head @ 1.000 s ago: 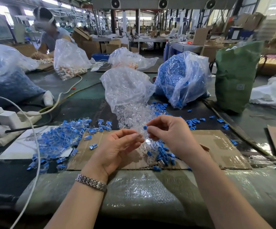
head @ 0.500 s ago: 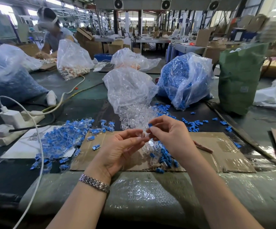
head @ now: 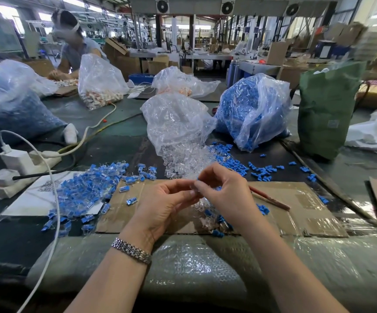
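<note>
My left hand (head: 164,208) and my right hand (head: 223,190) meet fingertip to fingertip above a cardboard sheet (head: 296,213). Between them they pinch a small clear plastic piece (head: 194,187) with a bit of blue showing at its top. The right hand's fingers hide most of it. A pile of clear pieces (head: 183,161) spills from a clear bag (head: 176,123) just behind my hands. Finished blue-and-clear parts (head: 85,190) lie heaped to the left. Loose blue caps (head: 230,159) are scattered to the right.
A bag of blue caps (head: 253,109) and a green sack (head: 325,109) stand at the back right. A white power strip (head: 22,163) with its cable (head: 54,199) lies at left. A reddish stick (head: 271,201) rests on the cardboard. Another person (head: 74,48) works at far left.
My hands have closed together; the blue cap in my right fingers has been brought onto the clear piece in my left fingers. The view has shifted slightly.
</note>
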Tool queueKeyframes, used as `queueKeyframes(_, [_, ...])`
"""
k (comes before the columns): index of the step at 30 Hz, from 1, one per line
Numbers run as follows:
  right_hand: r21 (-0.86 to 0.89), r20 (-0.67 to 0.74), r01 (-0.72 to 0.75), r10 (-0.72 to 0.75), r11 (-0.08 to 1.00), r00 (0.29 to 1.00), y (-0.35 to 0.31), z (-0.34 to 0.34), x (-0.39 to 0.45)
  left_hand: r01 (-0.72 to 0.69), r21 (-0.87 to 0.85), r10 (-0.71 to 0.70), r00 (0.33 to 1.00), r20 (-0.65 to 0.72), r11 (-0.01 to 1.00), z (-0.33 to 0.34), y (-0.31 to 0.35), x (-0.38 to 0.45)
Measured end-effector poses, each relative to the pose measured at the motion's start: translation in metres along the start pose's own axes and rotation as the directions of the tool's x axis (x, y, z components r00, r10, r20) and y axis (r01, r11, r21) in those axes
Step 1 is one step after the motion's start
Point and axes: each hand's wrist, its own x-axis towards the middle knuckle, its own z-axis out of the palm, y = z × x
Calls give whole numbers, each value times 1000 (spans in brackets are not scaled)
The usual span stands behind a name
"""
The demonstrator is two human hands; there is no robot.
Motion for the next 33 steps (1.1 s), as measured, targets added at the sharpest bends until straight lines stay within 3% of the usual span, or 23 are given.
queueKeyframes(4, [4, -67, -8, 8, 1000, 998, 1, 1, 1, -20, 34, 21, 1000, -16, 999, 1, -1, 0])
queueKeyframes(10, [443, 81, -172, 152, 880, 985, -1, -9, 3, -36, -20, 35, 999, -21, 999, -4, -2, 3])
queueKeyframes(19, [467, 152, -222, 170, 856, 974, 2, -5, -3, -53, -37, 55, 996, 69, 998, -7, -2, 4])
queueKeyframes(24, [302, 186, -175, 122, 937, 975, 2, -11, -5, -42, -21, 44, 997, 70, 999, -8, -1, 4])
queueKeyframes(26, [260, 139, -142, 108, 955, 984, 3, -21, -3, -37, -34, 40, 997, 66, 999, -10, -1, 3])
queueKeyframes(27, [162, 61, -141, 132, 977, 989, 7, -27, 0, -37, -44, 40, 997, 64, 998, -11, -1, 3])
queueKeyframes(28, [-48, -25, -174, 173, 984, 985, 11, -34, 5, -38, -55, 42, 997, 65, 998, -11, -2, 3])
queueKeyframes(29, [-338, -83, -246, 231, 909, 969, 17, -40, 8, -40, -62, 44, 997, 68, 997, -12, -2, 4])
queueKeyframes(30, [-563, -112, -323, 317, 760, 942, 21, -47, 10, -40, -66, 45, 997, 70, 997, -13, -2, 4])
queueKeyframes(31, [-674, -116, -381, 418, 634, 901, 25, -52, 11, -40, -74, 45, 997, 70, 996, -13, -2, 5])
queueKeyframes(33, [-681, -50, -426, 542, 596, 839, 30, -58, 12, -34, -93, 41, 997, 68, 995, -14, -3, 7])
